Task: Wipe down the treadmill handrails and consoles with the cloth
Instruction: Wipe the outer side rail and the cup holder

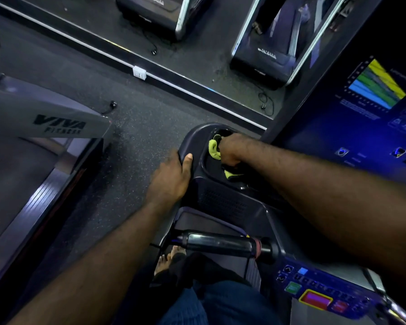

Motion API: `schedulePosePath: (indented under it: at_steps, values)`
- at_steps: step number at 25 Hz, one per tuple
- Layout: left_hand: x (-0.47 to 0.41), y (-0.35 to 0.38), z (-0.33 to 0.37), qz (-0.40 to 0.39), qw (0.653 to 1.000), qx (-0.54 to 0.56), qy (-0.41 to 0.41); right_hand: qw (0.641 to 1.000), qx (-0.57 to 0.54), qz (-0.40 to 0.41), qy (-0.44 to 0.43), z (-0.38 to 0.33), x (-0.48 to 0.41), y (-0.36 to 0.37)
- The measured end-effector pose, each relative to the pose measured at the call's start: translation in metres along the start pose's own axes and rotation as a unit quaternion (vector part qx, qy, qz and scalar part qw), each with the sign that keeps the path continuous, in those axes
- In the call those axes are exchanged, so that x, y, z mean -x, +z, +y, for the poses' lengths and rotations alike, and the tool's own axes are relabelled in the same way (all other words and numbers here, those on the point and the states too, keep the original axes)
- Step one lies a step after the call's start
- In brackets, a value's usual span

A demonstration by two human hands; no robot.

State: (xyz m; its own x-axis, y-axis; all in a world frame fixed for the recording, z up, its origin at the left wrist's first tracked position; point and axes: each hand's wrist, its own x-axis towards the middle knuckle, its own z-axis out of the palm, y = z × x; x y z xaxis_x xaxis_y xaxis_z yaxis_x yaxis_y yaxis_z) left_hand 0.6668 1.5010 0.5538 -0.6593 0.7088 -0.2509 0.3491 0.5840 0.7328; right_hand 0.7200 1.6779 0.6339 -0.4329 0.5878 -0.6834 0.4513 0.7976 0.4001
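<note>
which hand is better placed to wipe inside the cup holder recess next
Right. The right hand grips the yellow-green cloth down in the console tray, so it can wipe there. The left hand holds no cloth; it clasps the tray's outer edge, thumb on top, probably bracing.

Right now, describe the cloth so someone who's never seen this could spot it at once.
Start at the lit screen on the right; just left of it sits a dark tray. The right hand grips a bunched cloth in its recess. It is the only yellow-green thing on that dark plastic.
</note>
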Motion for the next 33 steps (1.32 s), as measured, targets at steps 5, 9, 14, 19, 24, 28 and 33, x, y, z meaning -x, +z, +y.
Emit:
schedulePosePath:
  at_steps: [5,9,14,19,24,28,33]
  values:
    - [-0.002,0.0,0.001,-0.001,1.0,-0.007,-0.004,0.978,-0.074,-0.192,-0.025,0.021,-0.036,-0.013]
    - [-0.003,0.0,-0.001,-0.008,1.0,0.008,-0.01,0.979,-0.079,-0.189,-0.014,0.012,-0.042,-0.015]
    - [0.0,-0.002,0.0,-0.003,1.0,0.014,-0.009,0.979,-0.091,-0.183,0.027,0.007,-0.033,-0.018]
    - [-0.002,0.001,0.006,0.011,0.999,-0.034,-0.012,0.883,-0.437,-0.157,0.064,0.012,-0.022,-0.031]
    - [-0.002,0.001,0.002,0.005,0.999,-0.035,-0.013,0.802,-0.589,0.042,0.09,0.008,0.01,-0.03]
    - [-0.003,0.002,0.003,0.008,1.0,-0.011,0.006,0.908,-0.31,0.273,0.065,0.011,0.058,-0.034]
    - [-0.002,0.001,0.003,0.005,1.0,0.006,-0.012,0.958,-0.077,0.273,0.041,-0.009,0.051,-0.003]
